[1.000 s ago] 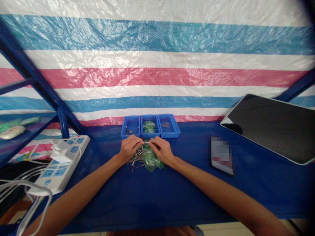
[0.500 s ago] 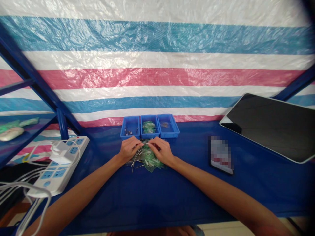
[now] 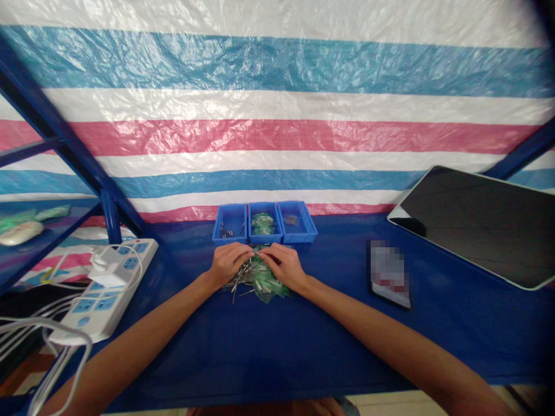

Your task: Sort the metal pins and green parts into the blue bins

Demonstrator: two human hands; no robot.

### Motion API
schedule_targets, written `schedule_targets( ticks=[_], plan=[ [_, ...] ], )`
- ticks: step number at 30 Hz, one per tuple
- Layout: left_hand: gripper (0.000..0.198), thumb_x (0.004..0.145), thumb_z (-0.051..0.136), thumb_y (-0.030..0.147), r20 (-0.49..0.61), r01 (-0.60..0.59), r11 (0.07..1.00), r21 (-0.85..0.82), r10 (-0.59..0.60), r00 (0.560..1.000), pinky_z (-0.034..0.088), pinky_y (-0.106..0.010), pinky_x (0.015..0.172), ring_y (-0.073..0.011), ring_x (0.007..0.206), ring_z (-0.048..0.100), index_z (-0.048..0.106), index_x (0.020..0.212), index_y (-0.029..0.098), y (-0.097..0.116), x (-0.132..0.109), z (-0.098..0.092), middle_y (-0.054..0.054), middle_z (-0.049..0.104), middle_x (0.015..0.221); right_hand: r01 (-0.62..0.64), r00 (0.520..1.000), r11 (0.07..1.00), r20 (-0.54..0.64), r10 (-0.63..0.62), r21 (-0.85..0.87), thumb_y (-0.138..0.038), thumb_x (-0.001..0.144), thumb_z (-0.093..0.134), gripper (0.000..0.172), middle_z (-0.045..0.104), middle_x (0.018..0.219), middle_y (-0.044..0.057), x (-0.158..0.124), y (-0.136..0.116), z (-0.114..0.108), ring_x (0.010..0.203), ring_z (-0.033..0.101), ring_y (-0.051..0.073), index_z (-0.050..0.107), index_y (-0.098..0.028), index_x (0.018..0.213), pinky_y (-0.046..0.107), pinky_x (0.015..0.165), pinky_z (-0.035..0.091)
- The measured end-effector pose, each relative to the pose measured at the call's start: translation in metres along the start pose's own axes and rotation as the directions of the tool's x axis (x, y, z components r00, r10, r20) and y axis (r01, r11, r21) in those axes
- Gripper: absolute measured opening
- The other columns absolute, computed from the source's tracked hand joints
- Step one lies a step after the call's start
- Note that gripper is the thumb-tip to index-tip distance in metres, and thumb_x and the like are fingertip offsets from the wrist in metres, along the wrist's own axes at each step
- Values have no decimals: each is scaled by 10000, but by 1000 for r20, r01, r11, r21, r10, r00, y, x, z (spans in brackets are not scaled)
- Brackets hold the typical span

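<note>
My left hand [image 3: 228,263] and my right hand [image 3: 284,266] meet almost fingertip to fingertip above a pile on the blue table. Both are closed in a pinch; whatever lies between the fingertips is too small to name. Under them, small green plastic bags [image 3: 265,283] lie heaped, with pale bits that look like contents inside. Loose thin metal rods [image 3: 238,281] are scattered beside the bags, close to my left hand. Just behind my hands stand three blue bins: the left bin [image 3: 229,238] holds a few metal rods, the middle bin [image 3: 265,237] green bags, the right bin [image 3: 299,237] small clear-looking pieces.
A phone [image 3: 391,296] with a blurred screen lies to the right on the table [image 3: 243,358]. Behind it rests a large dark-screened panel [image 3: 481,225]. A white power strip [image 3: 106,312] with plugs and cables runs along the left edge. Striped sheeting [image 3: 277,138] hangs behind.
Both hands stay in nearly the same place, with only slight finger movement. The bins, bags and rods look unchanged; the view has shifted very slightly.
</note>
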State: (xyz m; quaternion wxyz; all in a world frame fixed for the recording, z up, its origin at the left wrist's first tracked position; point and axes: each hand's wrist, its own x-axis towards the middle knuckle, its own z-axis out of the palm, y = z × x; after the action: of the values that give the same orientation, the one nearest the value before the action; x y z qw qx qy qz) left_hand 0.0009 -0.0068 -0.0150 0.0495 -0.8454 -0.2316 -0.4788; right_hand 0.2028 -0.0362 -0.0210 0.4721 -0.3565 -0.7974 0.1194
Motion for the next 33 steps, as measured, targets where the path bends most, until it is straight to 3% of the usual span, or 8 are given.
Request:
schedule_targets(
  ticks=[10, 13, 17, 22, 28, 33],
  plan=[
    [64, 816, 631, 168, -121, 22, 999, 44, -17, 993, 500, -244, 695, -123, 718, 634, 630, 880, 175, 1, 1, -2, -25, 679, 774, -39, 999, 999, 11, 39, -2, -324, 932, 456, 274, 672, 749, 46, -2, 3, 2, 654, 594, 135, 664, -171, 842, 243, 654, 448],
    [45, 815, 636, 217, -238, 174, 970, 172, -130, 962, 464, -329, 801, -167, 816, 615, 640, 848, 187, 0, 5, -6, -34, 666, 804, -44, 999, 999, 10, 44, -7, -319, 933, 450, 275, 673, 744, 43, -2, 2, 1, 652, 594, 132, 657, -165, 840, 239, 653, 443],
    [123, 845, 597, 294, -344, 429, 854, 295, -323, 881, 365, -394, 917, -214, 971, 563, 652, 892, 195, 0, 12, -9, -60, 643, 932, -45, 999, 999, 7, 46, -18, -328, 935, 441, 297, 664, 717, 38, -1, 1, 0, 618, 576, 124, 652, -165, 805, 233, 630, 435],
    [241, 869, 553, 301, -301, 479, 818, 318, -392, 869, 328, -384, 947, -228, 1068, 514, 604, 1080, 196, 0, 16, -7, -84, 599, 1079, -49, 999, 999, 7, 49, -16, -326, 936, 442, 293, 655, 706, 33, -2, 2, 1, 607, 565, 120, 652, -165, 808, 232, 626, 431],
    [177, 879, 521, 243, -247, 410, 859, 307, -344, 906, 345, -371, 912, -214, 1017, 545, 612, 1018, 180, 0, 13, -4, -81, 616, 1028, -45, 999, 998, -18, 44, -51, -310, 935, 439, 287, 626, 675, 27, -1, 0, 0, 592, 542, 118, 639, -167, 787, 233, 617, 410],
    [147, 878, 510, 205, -130, 306, 907, 290, -280, 951, 368, -350, 851, -196, 951, 568, 630, 959, 186, 2, 12, -4, -70, 634, 986, -79, 997, 989, -27, 76, -128, -312, 928, 441, 275, 588, 658, 17, 0, -3, -3, 592, 525, 121, 632, -168, 793, 239, 614, 393]
  ],
)
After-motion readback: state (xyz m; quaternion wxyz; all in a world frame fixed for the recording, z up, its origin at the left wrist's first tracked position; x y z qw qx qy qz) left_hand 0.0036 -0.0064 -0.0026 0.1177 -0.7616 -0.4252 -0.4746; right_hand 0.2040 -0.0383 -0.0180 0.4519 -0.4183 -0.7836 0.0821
